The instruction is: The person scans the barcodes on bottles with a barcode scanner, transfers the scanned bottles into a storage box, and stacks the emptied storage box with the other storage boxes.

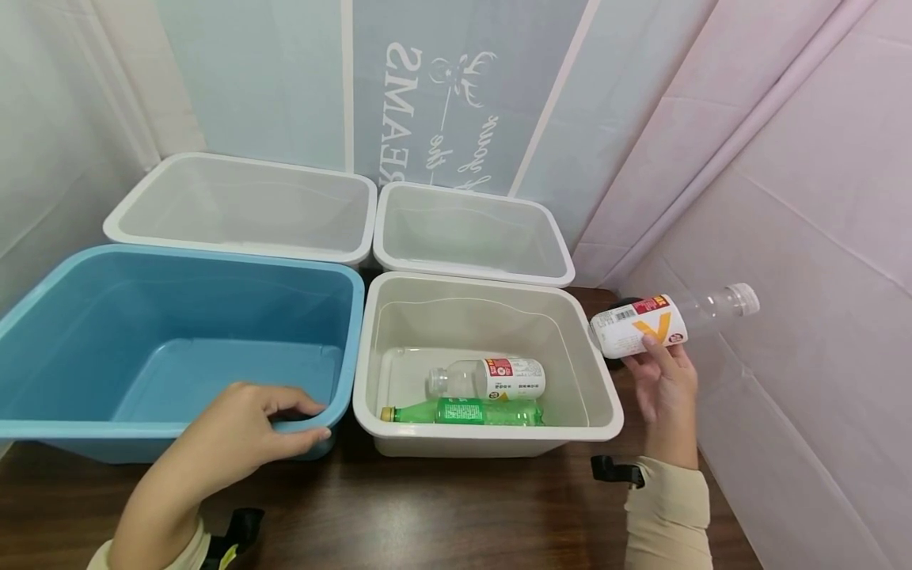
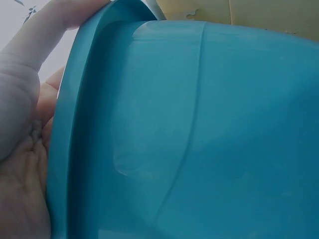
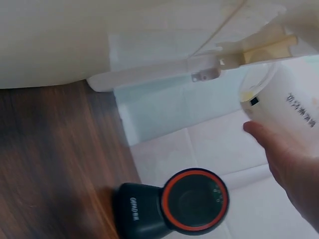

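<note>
My right hand holds a clear plastic bottle by its lower, labelled part, to the right of the cream bin. The bottle lies nearly level, its capped neck pointing right. In the right wrist view, its white base end shows above my fingers. My left hand grips the front right corner of the blue bin, with the thumb outside the rim and the fingers over it. Inside the cream bin lie another clear bottle with a white label and a green bottle.
Behind stand a larger white bin and a smaller one. A black device with a red ring stands on the brown wooden table, right of the cream bin. Pale cloth walls close in the right side and back.
</note>
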The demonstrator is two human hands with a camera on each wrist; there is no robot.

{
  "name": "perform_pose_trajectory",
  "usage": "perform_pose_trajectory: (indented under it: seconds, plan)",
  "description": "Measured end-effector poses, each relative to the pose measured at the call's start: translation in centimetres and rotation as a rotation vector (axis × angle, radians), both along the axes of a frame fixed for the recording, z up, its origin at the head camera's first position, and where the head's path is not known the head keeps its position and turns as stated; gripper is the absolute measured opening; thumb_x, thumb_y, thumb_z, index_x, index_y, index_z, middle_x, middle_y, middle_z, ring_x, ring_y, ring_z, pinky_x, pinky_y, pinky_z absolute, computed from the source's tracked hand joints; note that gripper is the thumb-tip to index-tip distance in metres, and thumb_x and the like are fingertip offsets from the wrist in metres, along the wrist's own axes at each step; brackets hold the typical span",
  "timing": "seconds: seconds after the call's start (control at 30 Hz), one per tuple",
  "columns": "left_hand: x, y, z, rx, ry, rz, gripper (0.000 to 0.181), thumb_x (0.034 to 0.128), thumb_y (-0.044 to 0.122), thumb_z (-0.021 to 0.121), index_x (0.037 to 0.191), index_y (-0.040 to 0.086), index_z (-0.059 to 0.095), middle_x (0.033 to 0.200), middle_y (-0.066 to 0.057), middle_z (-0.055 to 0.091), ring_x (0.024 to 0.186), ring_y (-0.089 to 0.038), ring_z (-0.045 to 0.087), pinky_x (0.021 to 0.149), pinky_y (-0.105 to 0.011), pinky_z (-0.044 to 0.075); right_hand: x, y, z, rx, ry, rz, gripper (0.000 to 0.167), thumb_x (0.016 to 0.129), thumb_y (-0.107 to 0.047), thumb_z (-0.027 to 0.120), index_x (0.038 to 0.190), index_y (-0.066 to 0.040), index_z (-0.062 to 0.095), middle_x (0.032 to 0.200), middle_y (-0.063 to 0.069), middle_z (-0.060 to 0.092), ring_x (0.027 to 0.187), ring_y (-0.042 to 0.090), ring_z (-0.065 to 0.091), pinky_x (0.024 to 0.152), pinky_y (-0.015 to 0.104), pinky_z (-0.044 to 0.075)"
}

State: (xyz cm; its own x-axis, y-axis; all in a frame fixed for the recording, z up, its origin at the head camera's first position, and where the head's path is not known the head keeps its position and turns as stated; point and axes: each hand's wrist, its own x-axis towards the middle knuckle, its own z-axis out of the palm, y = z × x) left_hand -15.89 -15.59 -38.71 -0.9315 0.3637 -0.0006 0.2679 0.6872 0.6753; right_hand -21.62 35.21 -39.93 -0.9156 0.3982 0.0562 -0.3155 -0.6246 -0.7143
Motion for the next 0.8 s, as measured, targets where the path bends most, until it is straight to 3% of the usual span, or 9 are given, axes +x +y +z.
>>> perform_pose_trajectory:
  seconds: [0.23, 0.43, 0.57, 0.8]
  plan:
    - [0.0, 0.0, 0.0, -0.008, 0.015, 0.003, 0.025, 0.0817, 0.045, 0.078, 0.099, 0.027, 0.078, 0.100, 0.009, 0.076, 0.091, -0.009, 0.067, 0.074, -0.027, 0.053, -0.4, 0.2, -1.1, -0.110, 0.040, -0.047, 0.031, 0.092, 0.012, 0.058, 0.121, 0.002, 0.059, 0.105, 0.016, 0.071, 0.086, 0.028, 0.073, 0.070, 0.039, 0.059]
    - [0.0, 0.0, 0.0, -0.002, 0.023, 0.007, 0.024, 0.0813, 0.045, 0.079, 0.098, 0.028, 0.078, 0.100, 0.009, 0.076, 0.091, -0.009, 0.068, 0.074, -0.027, 0.053, -0.8, 0.6, -1.3, -0.125, 0.015, -0.210, 0.033, 0.087, 0.013, 0.065, 0.118, 0.003, 0.062, 0.100, 0.017, 0.072, 0.077, 0.027, 0.073, 0.063, 0.038, 0.060]
    - [0.0, 0.0, 0.1, 0.003, 0.012, 0.006, 0.025, 0.0815, 0.045, 0.079, 0.099, 0.027, 0.078, 0.101, 0.009, 0.076, 0.091, -0.009, 0.068, 0.074, -0.027, 0.053, -1.0, 1.1, -1.5, -0.034, -0.073, -0.339, 0.039, 0.080, 0.011, 0.074, 0.117, 0.001, 0.065, 0.101, 0.013, 0.070, 0.075, 0.021, 0.072, 0.059, 0.032, 0.059]
    - [0.0, 0.0, 0.1, 0.000, 0.015, 0.006, 0.025, 0.0812, 0.044, 0.079, 0.099, 0.027, 0.078, 0.101, 0.008, 0.076, 0.092, -0.010, 0.068, 0.074, -0.028, 0.054, -1.4, 1.2, -2.2, 0.289, -0.264, -0.591, 0.053, 0.063, 0.000, 0.092, 0.110, -0.007, 0.069, 0.097, 0.002, 0.069, 0.083, 0.011, 0.066, 0.059, 0.017, 0.054]
